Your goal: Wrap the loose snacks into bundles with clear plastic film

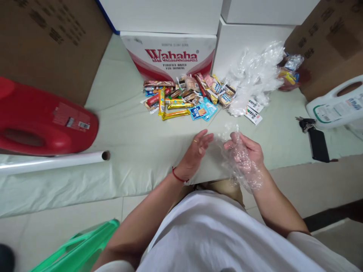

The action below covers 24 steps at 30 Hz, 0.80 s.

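Crumpled clear plastic film, perhaps a thin bag (241,162), hangs from my right hand (251,149), whose fingers are curled round it. To its left, my left hand (195,153) is apart from the plastic, fingers spread and nothing in them. A ring and a red wrist cord show on that side. Beyond both hands lies a pile of packaged snacks: yellow-wrapped bars (176,114), blue packets (202,110) and brown packets among them. A heap of clear plastic bags (249,75) sits right of the pile, partly over white packets (253,115).
At the back stands a Wahaha water carton (172,53) below white boxes. On the left are a red jug (48,117) and a white roll (56,160). A white jug (337,102), keys and a black phone (318,144) lie right. A green bag (82,245) is below.
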Motion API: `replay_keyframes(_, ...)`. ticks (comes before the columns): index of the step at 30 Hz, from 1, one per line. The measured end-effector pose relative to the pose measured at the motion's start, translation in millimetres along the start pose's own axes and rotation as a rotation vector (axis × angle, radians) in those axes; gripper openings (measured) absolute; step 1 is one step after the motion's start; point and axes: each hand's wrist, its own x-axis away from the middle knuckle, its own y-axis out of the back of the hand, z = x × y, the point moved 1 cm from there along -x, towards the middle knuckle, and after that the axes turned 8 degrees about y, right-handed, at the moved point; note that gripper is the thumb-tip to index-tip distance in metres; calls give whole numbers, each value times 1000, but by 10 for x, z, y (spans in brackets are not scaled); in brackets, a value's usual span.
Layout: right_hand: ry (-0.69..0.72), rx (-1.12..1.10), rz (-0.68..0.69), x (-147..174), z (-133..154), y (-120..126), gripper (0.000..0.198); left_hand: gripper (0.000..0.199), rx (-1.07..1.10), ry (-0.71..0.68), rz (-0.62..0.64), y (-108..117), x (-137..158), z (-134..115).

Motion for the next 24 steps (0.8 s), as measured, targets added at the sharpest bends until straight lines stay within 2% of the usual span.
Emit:
replay_keyframes(2,-9,-45,16,-87,-34,-85,39,95,113,86,84,-94,-47,71)
replay_keyframes(4,-11,-87,5,-217,-55,-72,36,83,146,185,111,-104,-45,147)
replay_keyframes(8,-63,-140,-9,-514,-90,111,25,44,63,275,52,30,53,210)
replay_keyframes(10,-79,-135,-21,-643,-138,189,24,37,50,278,26,90,118,186)
replay_keyframes(12,-53,-63,-41,-754,-214,228,28,39,91,285,-9,128,175,149)
replay_keyframes(14,29,106,-62,-857,-305,236,35,44,115,289,-94,166,219,123)
replay_keyframes(16,142,341,-66,-967,-388,233,42,47,36,271,-240,232,252,124)
replay_keyframes(19,329,682,-26,-1165,-455,220,47,43,-184,236,-466,389,311,164)
replay_keyframes(21,447,890,12,-1311,-452,195,47,36,-324,228,-567,501,377,182)
replay_keyframes(24,552,1203,66,-1511,-406,106,42,25,-554,161,-728,607,504,125)
